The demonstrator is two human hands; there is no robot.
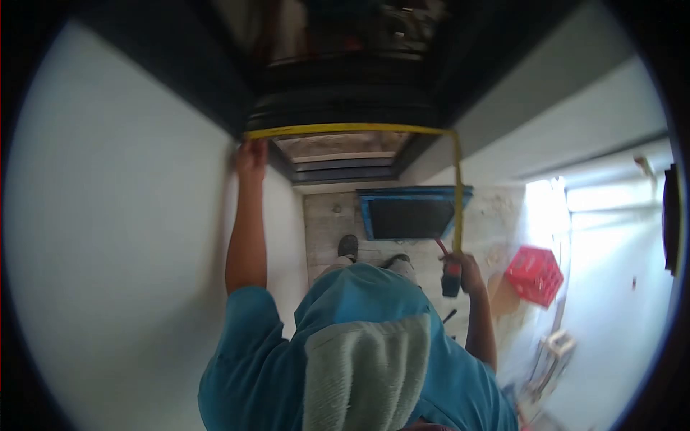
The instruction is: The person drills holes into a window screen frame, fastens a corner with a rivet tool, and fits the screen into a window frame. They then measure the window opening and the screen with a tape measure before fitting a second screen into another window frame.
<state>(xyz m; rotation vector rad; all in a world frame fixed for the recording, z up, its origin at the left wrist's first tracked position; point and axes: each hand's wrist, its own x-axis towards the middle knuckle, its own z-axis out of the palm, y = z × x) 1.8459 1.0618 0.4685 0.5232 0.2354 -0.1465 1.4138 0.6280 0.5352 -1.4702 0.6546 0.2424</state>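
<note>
Pinching one end of the tape (345, 128) in my left grip (251, 159), I wrap my right grip (470, 274) around its case (451, 282); markings (458, 188) too blurred to read.

My head camera looks forward and steeply down, close above my shirt (366, 296), taking in my left hand (251, 159) and right hand (467, 271)

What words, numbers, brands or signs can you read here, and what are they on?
None can be read.
Yellow tape blade: any numbers are too small and blurred.
Tape case in the right hand: no legible label.
Red box-like object: any print is too blurred.
</note>
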